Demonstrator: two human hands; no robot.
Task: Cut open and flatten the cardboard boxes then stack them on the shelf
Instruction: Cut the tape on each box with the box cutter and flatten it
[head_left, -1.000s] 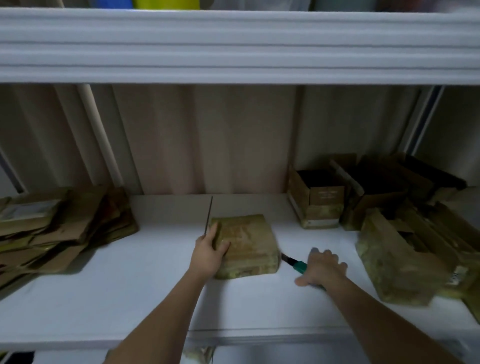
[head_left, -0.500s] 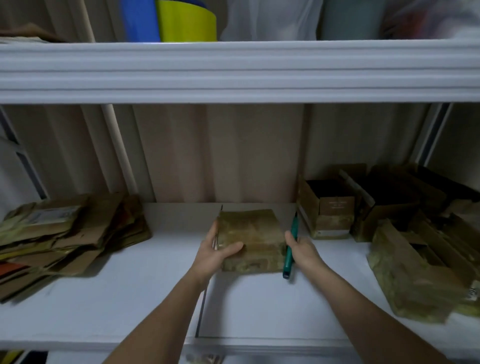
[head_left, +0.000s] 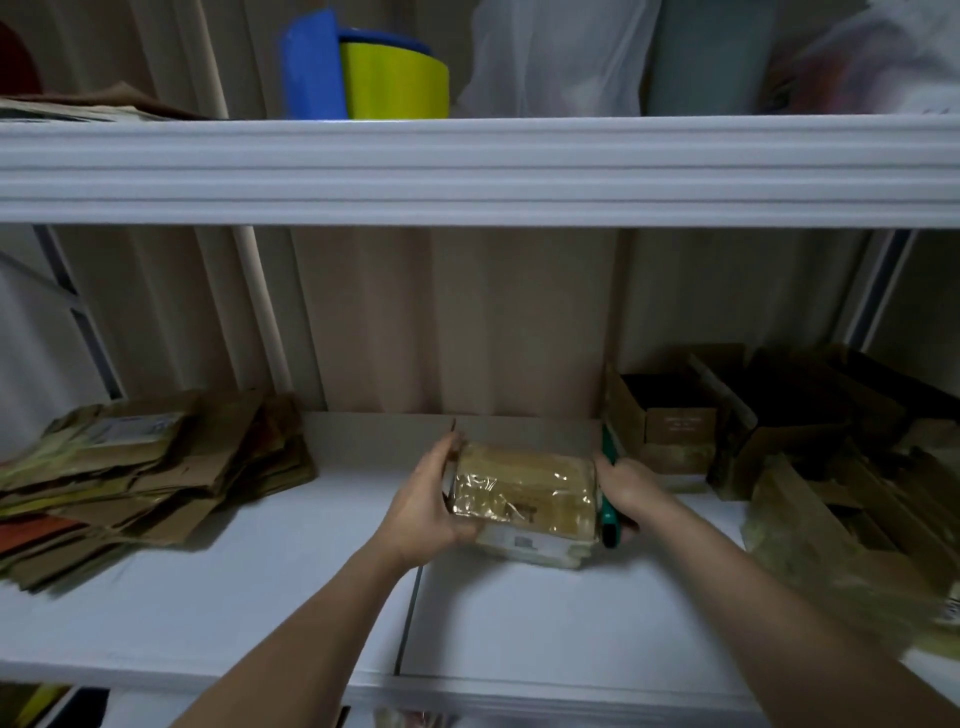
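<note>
Centre frame: left hand (head_left: 421, 512) & right hand (head_left: 621, 488), fingers curled, grip taped box (head_left: 524, 493) by ends; right also holds cutter (head_left: 609, 512). Prob. light, stiff, slick film.

Only the person's two forearms and hands are on show, coming up from the bottom edge. Both arms are bare from the wrist down to where they leave the picture; no sleeve or cuff shows anywhere along them. The left hand (head_left: 423, 506) has nothing on it that I can make out: no glove, no ring, no watch or strap at the wrist. The right hand (head_left: 626, 486) is just as plain, ungloved and with a bare wrist. The light is dim, so fingernails and any fine marks are too blurred to tell.
</note>
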